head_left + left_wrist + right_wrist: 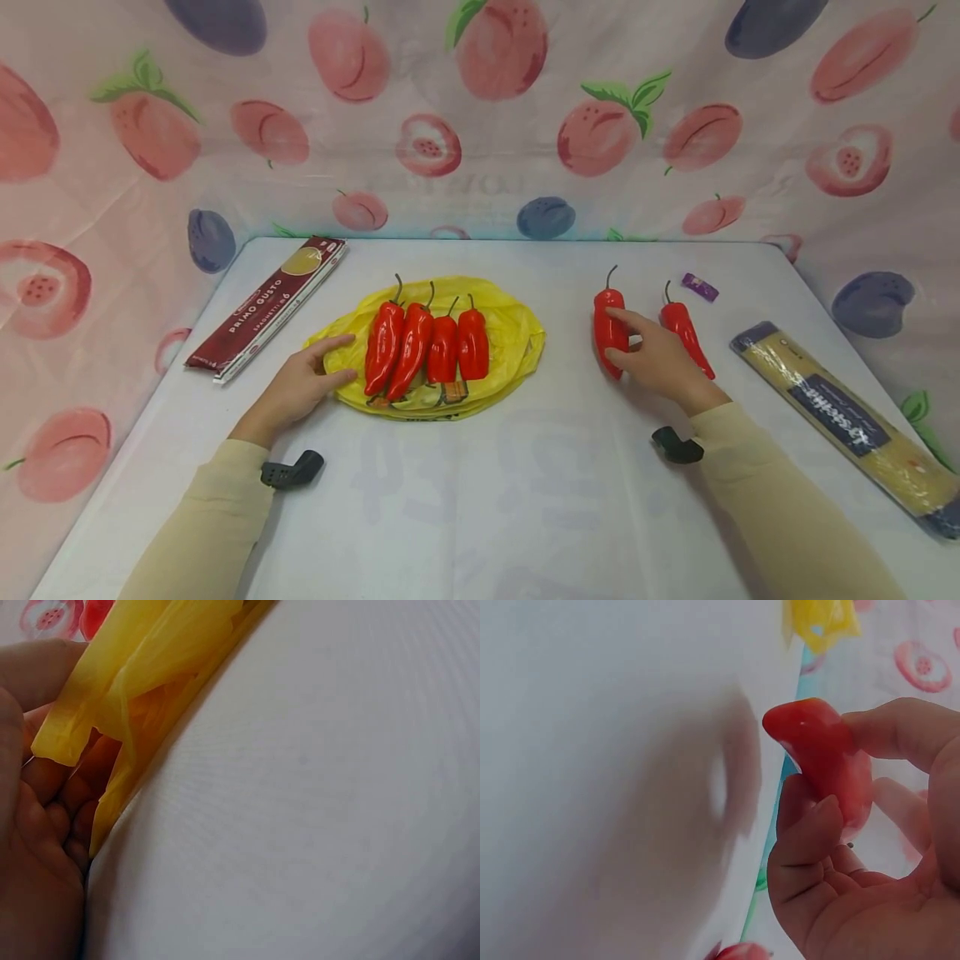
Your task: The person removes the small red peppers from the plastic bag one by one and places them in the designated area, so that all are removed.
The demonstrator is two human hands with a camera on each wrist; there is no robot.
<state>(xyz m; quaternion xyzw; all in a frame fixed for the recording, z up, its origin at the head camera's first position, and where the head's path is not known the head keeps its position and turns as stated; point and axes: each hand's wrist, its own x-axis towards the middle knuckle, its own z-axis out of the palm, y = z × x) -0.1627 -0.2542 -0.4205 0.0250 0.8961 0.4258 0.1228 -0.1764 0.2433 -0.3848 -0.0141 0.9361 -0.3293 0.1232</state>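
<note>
My right hand [656, 358] pinches a red chili pepper [606, 332] between thumb and fingers, its thin stem pointing away from me. In the right wrist view this pepper [821, 742] appears raised off the table, with a shadow on the white surface. Another red pepper [686, 329] lies just to the right of that hand. At the left edge of a flattened yellow plastic bag [517, 333], my left hand [300, 383] rests with thumb and fingers apart. The bag's edge [112, 697] lies against its fingers in the left wrist view. Several red peppers [412, 346] lie side by side on the bag.
A dark red spaghetti packet [262, 312] lies at the left of the white table [480, 500]. On the right is a clear pasta packet [847, 421] with a dark label. A small purple wrapper [700, 287] sits behind the right-hand pepper. Fruit-patterned cloth [480, 192] hangs behind.
</note>
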